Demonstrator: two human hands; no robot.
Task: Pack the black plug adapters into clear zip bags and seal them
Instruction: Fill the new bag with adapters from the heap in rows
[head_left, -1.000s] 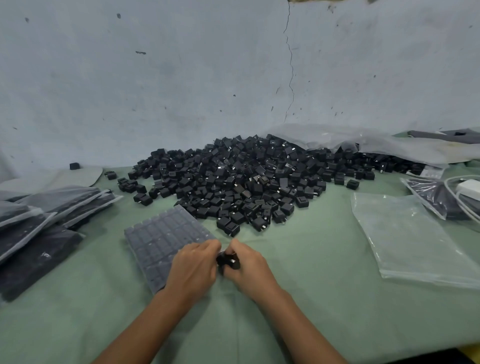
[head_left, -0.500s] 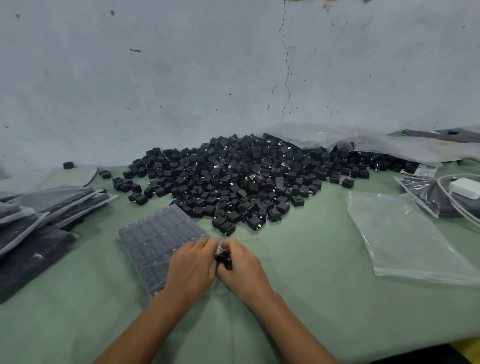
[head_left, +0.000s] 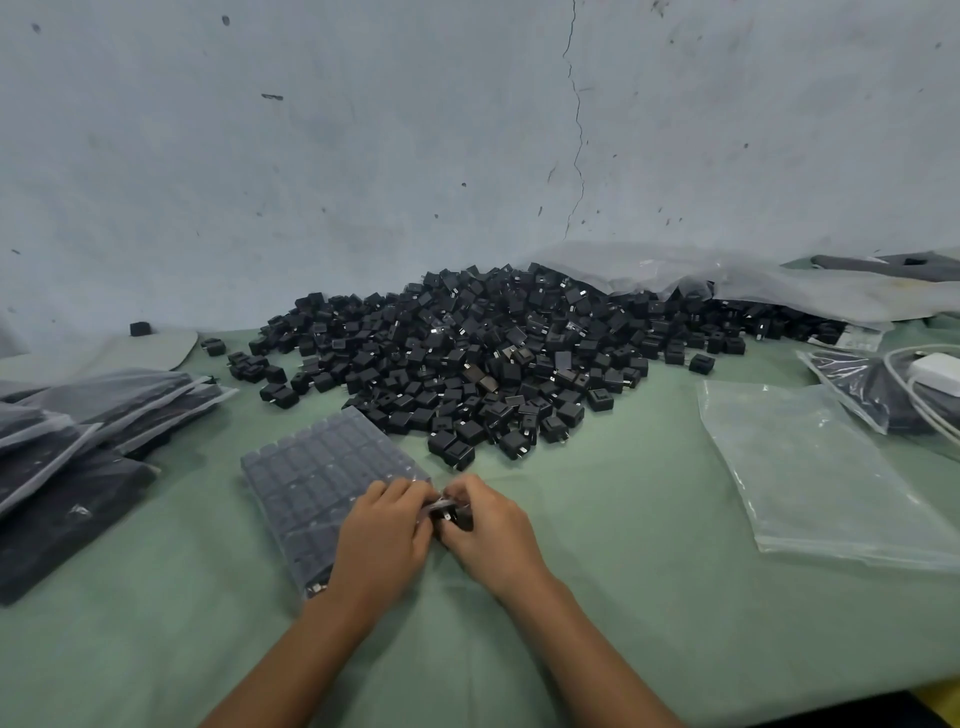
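Both hands at the filled bag's (head_left: 322, 478) open corner on the green cloth (head_left: 597, 519). Right hand (head_left: 488, 530) pinches one adapter (head_left: 456, 514) there; left hand (head_left: 382, 535) seems to grip the bag edge. Loose pile (head_left: 493, 358) just behind.

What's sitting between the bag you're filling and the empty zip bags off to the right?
In the head view, both hands, left hand and right hand, holding one adapter; beyond them only bare green table cover between the filled bag and the empty bags.

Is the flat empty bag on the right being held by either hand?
No. The empty bag lies untouched; both hands work at the filled bag.
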